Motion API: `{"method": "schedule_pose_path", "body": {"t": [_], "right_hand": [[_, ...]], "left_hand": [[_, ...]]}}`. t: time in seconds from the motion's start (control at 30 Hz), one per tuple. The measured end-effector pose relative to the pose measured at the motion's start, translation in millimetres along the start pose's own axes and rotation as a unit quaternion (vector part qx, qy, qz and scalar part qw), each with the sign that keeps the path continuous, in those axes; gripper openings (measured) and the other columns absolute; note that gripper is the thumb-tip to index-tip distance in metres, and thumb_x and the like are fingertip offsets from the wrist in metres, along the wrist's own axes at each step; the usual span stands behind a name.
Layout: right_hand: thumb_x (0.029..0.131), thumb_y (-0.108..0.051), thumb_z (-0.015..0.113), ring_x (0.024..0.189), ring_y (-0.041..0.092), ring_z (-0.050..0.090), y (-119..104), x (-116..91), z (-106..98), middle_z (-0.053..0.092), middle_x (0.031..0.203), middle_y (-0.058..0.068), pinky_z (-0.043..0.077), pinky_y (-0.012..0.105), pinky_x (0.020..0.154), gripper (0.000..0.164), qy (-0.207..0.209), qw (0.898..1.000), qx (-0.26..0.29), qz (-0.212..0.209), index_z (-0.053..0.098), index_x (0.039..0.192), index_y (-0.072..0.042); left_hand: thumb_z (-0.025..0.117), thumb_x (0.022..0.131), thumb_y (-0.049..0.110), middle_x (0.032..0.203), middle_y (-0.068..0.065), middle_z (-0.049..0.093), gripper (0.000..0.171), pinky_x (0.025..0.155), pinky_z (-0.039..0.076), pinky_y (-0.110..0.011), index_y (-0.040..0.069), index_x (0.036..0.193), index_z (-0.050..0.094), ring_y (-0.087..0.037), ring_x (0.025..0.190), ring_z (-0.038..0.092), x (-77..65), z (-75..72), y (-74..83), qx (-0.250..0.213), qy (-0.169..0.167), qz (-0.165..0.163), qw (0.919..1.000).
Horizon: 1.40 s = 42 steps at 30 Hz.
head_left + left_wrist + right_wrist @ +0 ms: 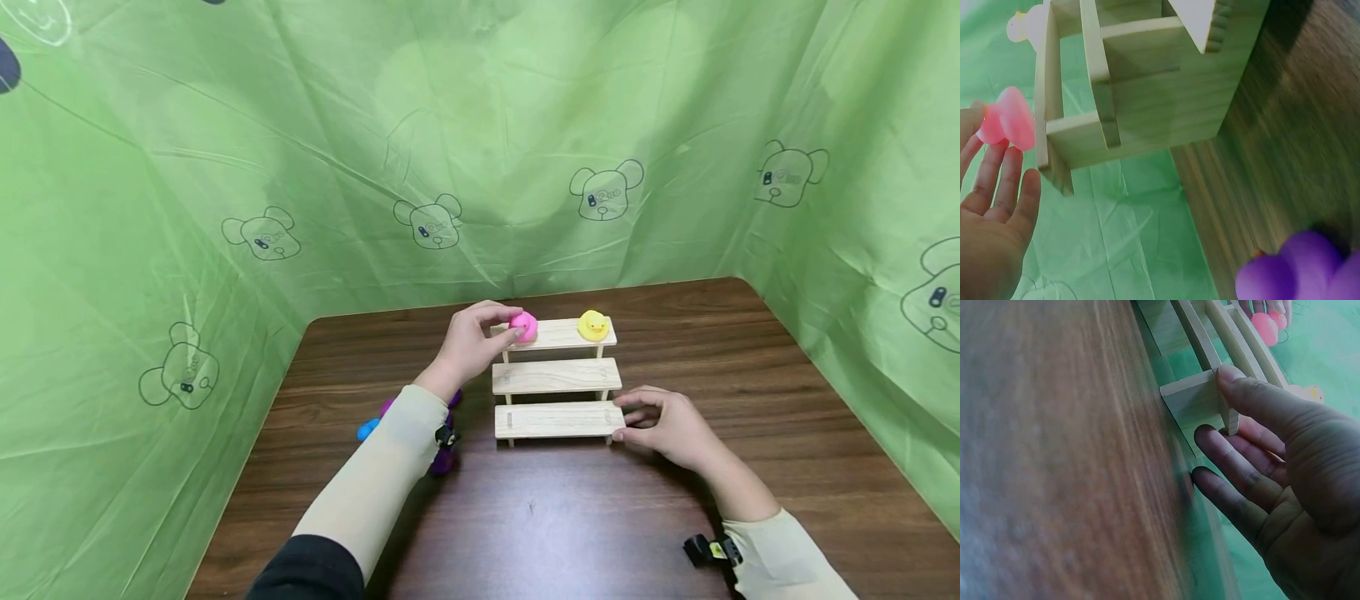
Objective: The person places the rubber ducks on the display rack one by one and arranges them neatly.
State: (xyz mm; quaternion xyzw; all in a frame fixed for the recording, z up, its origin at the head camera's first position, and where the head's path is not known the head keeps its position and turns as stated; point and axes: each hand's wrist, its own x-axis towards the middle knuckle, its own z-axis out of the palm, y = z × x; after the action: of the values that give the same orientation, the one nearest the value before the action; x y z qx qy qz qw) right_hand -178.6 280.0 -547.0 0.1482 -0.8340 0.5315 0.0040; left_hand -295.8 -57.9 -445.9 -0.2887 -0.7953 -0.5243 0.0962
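A pale wooden three-step display stand (557, 377) stands on the brown table. My left hand (468, 342) pinches a pink rubber duck (527, 327) at the left end of the top step. In the left wrist view the pink duck (1013, 119) sits between thumb and fingertips, beside the top board. A yellow rubber duck (593, 326) sits at the right end of that step. My right hand (671, 425) grips the right end of the lowest step; in the right wrist view its thumb presses the board's edge with the fingers beneath.
Left of the stand, partly behind my left forearm, lie purple ducks (442, 461) and a blue one (367, 429). Green curtain (510, 167) printed with bear faces surrounds the table (525, 517). Each wrist carries a small black camera (705, 550).
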Motion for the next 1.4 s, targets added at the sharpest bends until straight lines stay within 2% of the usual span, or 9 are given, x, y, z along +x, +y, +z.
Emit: {"method": "schedule_pose_path", "body": {"t": [0.17,0.3,0.47,0.6,0.67,0.9,1.1,1.4], "right_hand": [[0.075,-0.015,0.097,0.092,0.024,0.076,-0.5,0.0,0.3,0.072,0.116,0.011,0.063,0.029,0.073,0.046,-0.001,1.000,0.003,0.003,0.076,0.115,-0.006],[0.075,-0.015,0.097,0.092,0.024,0.076,-2.0,0.0,0.5,0.072,0.117,0.011,0.063,0.029,0.073,0.046,0.000,1.000,0.002,0.003,0.076,0.115,-0.007],[0.075,-0.015,0.097,0.091,0.023,0.076,-3.2,0.2,0.7,0.072,0.118,0.011,0.063,0.029,0.072,0.046,0.001,1.000,0.000,0.002,0.076,0.115,-0.007],[0.075,-0.014,0.097,0.091,0.022,0.077,-2.1,0.7,1.1,0.072,0.118,0.011,0.063,0.029,0.073,0.046,0.001,1.000,-0.004,0.001,0.076,0.115,-0.008],[0.075,-0.015,0.097,0.091,0.021,0.077,-1.4,1.0,1.3,0.072,0.118,0.010,0.063,0.029,0.073,0.046,0.000,1.000,-0.006,0.001,0.076,0.115,-0.008],[0.075,-0.016,0.097,0.091,0.021,0.076,-0.9,1.2,0.8,0.071,0.118,0.010,0.063,0.029,0.073,0.046,0.000,1.000,-0.004,0.002,0.076,0.115,-0.009],[0.076,-0.014,0.096,0.089,0.022,0.077,-2.4,0.6,-0.3,0.072,0.115,0.010,0.063,0.029,0.073,0.045,0.000,1.000,-0.006,-0.006,0.076,0.116,-0.007],[0.076,-0.013,0.096,0.090,0.023,0.077,-3.1,-0.5,-1.1,0.072,0.115,0.010,0.063,0.029,0.073,0.046,0.000,1.000,-0.006,-0.005,0.076,0.116,-0.006]], "left_hand": [[0.086,0.089,0.012,0.111,0.004,0.074,0.026,0.093,0.061,-0.035,0.009,0.115,0.080,-0.012,0.108,0.068,5.9,10.1,2.1,0.010,-0.016,-0.002,0.9998],[0.086,0.090,0.016,0.110,0.008,0.074,0.027,0.093,0.060,-0.033,0.013,0.117,0.081,-0.009,0.107,0.067,9.4,16.3,4.0,0.024,-0.025,-0.009,0.9994],[0.086,0.090,0.011,0.112,0.004,0.074,0.031,0.092,0.061,-0.040,0.012,0.119,0.079,-0.012,0.105,0.069,12.5,23.4,6.0,0.010,-0.043,-0.023,0.9988],[0.085,0.089,0.007,0.113,0.000,0.074,0.032,0.084,0.063,-0.033,0.009,0.120,0.079,-0.018,0.096,0.073,14.6,28.2,6.4,0.011,-0.055,-0.026,0.9981],[0.085,0.089,0.006,0.112,-0.001,0.074,0.032,0.080,0.063,-0.030,0.009,0.120,0.079,-0.019,0.092,0.074,15.0,29.8,7.0,0.015,-0.057,-0.026,0.9979],[0.085,0.090,0.010,0.110,0.001,0.074,0.029,0.079,0.062,-0.027,0.010,0.119,0.079,-0.014,0.091,0.071,16.2,33.5,10.0,0.044,-0.061,-0.012,0.9971],[0.085,0.090,0.011,0.112,0.003,0.073,0.031,0.078,0.059,-0.020,0.012,0.120,0.078,-0.012,0.091,0.071,16.7,36.0,12.4,0.070,-0.067,-0.016,0.9952],[0.086,0.090,0.015,0.111,0.004,0.073,0.030,0.080,0.059,-0.019,0.013,0.119,0.077,-0.016,0.092,0.074,16.5,38.8,13.5,0.063,-0.061,-0.031,0.9957]]}}
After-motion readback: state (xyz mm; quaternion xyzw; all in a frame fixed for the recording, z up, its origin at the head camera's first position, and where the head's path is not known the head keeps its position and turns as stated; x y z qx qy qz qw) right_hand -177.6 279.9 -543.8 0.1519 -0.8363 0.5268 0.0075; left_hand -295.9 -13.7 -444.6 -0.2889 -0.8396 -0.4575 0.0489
